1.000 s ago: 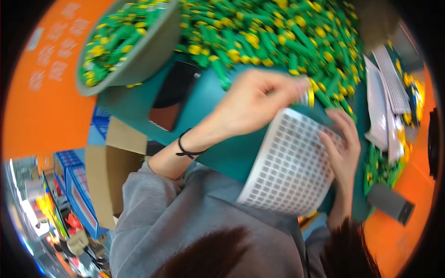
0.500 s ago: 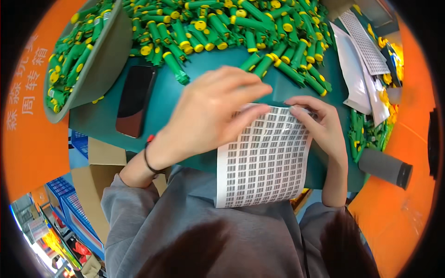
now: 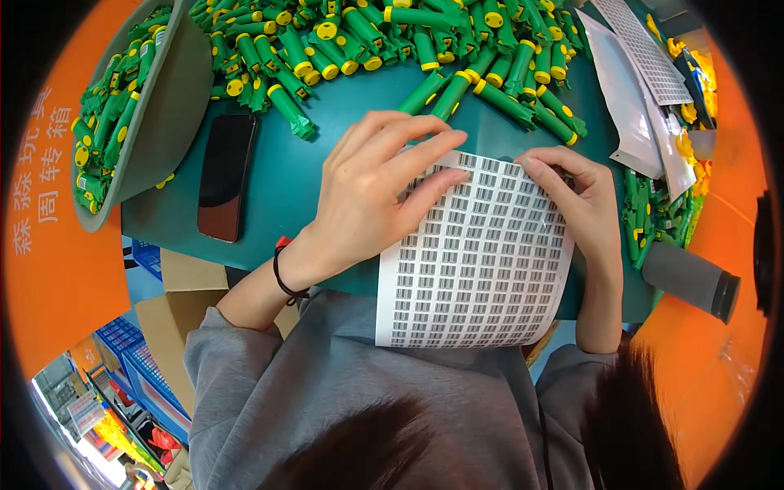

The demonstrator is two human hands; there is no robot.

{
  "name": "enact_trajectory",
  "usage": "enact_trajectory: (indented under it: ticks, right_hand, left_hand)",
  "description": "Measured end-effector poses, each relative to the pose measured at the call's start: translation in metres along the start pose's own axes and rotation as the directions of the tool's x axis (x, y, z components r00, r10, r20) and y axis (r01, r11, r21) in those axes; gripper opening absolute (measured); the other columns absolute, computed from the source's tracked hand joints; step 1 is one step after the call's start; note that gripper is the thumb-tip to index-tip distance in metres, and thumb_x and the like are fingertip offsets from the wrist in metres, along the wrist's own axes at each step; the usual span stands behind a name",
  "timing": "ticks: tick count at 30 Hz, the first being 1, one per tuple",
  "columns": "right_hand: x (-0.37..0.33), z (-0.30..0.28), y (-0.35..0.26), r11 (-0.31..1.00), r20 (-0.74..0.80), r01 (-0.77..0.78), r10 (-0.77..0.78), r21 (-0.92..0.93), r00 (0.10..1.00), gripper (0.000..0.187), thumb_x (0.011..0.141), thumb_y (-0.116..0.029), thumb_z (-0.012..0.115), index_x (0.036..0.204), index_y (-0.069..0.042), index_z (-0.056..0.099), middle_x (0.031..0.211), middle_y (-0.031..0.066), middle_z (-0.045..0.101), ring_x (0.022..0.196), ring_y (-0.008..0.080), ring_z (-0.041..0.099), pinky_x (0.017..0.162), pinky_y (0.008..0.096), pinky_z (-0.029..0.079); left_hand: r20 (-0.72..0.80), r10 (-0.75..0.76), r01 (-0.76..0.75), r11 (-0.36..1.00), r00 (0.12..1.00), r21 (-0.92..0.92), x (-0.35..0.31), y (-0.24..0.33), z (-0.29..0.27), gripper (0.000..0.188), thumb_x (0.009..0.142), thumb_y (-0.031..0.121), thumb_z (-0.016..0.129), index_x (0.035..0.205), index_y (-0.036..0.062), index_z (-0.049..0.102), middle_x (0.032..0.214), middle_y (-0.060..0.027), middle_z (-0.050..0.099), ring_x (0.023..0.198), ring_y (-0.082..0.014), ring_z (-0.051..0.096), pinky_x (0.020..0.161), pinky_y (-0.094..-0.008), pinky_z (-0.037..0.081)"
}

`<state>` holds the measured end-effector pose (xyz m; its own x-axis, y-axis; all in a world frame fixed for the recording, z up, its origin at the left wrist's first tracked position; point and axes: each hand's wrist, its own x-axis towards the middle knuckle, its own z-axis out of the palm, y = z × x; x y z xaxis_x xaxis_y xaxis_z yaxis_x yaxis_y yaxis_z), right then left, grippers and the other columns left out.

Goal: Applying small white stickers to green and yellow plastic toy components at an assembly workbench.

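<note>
A white sheet of small barcode labels (image 3: 482,253), printed in rows, curves down over the table's near edge in front of my body. My right hand (image 3: 576,184) pinches its upper right edge between thumb and fingers. My left hand (image 3: 367,180) is over the upper left part of the sheet. Its thumb lies across the labels and its index finger reaches along the top edge, the two tips apart with labels showing between them. Part of the sheet's left edge is hidden behind this hand. Beyond both hands lie loose green tubes with yellow caps (image 3: 449,96).
A grey tub (image 3: 163,122) of green pieces tilts at the left, beside a black phone (image 3: 226,175) on the green table (image 3: 282,196). To the right are white bags (image 3: 621,106), another label sheet (image 3: 649,53) and a grey cylinder (image 3: 690,279). A cardboard box (image 3: 167,327) stands lower left.
The sheet's upper edge has shifted slightly away from me and the sheet has spread to the right. My left thumb and index finger have moved a little up and left.
</note>
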<state>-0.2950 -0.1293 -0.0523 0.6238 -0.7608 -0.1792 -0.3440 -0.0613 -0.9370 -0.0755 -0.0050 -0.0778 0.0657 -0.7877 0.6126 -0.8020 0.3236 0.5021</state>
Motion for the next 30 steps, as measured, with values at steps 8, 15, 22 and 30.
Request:
enact_trajectory:
  ticks: [8, 15, 22, 30]
  right_hand:
    - [0.001, 0.003, 0.002, 1.000, 0.013, 0.012, -0.012, -0.024, 1.000, 0.015, 0.093, -0.010, 0.069, 0.100, 0.003, 0.073, 0.093, 0.0035, 0.071, 0.083, 0.0066, 0.064, 0.075, 0.0200, 0.049]
    - [0.001, 0.001, -0.003, 0.971, 0.026, 0.130, -0.127, -0.201, 0.992, 0.015, 0.092, -0.009, 0.068, 0.102, 0.001, 0.071, 0.094, 0.0045, 0.070, 0.087, 0.0098, 0.062, 0.079, 0.0244, 0.048]
    - [0.005, 0.017, -0.018, 0.960, 0.201, 0.224, -0.189, -0.168, 0.961, 0.015, 0.091, -0.006, 0.067, 0.101, 0.005, 0.069, 0.092, 0.0072, 0.067, 0.088, 0.0115, 0.060, 0.080, 0.0252, 0.045]
    - [0.001, 0.025, -0.013, 0.987, 0.206, 0.150, -0.134, -0.065, 0.969, 0.015, 0.093, -0.006, 0.065, 0.103, 0.004, 0.070, 0.090, 0.0064, 0.065, 0.084, 0.0108, 0.055, 0.075, 0.0245, 0.042]
  left_hand:
    - [-0.011, 0.109, -0.106, 0.982, 0.994, 0.155, -0.006, -0.007, 0.002, 0.022, 0.076, 0.017, 0.081, 0.097, 0.0118, 0.076, 0.098, 0.0006, 0.071, 0.094, -0.0227, 0.063, 0.079, -0.0354, 0.049]
    - [0.131, -0.196, 0.219, 0.957, 0.972, -0.191, -0.002, -0.001, -0.001, 0.025, 0.079, 0.014, 0.078, 0.104, 0.0090, 0.074, 0.096, -0.0048, 0.070, 0.090, -0.0242, 0.064, 0.079, -0.0372, 0.050]
    - [-0.060, 0.073, -0.075, 0.996, 0.996, -0.037, 0.009, -0.004, 0.005, 0.033, 0.074, 0.006, 0.080, 0.106, 0.0103, 0.075, 0.101, -0.0046, 0.070, 0.093, -0.0231, 0.062, 0.083, -0.0345, 0.050]
    - [-0.019, 0.096, -0.093, 0.990, 0.995, 0.107, -0.001, 0.002, 0.003, 0.033, 0.070, 0.013, 0.083, 0.102, 0.0144, 0.077, 0.096, 0.0011, 0.068, 0.089, -0.0210, 0.058, 0.076, -0.0336, 0.044]
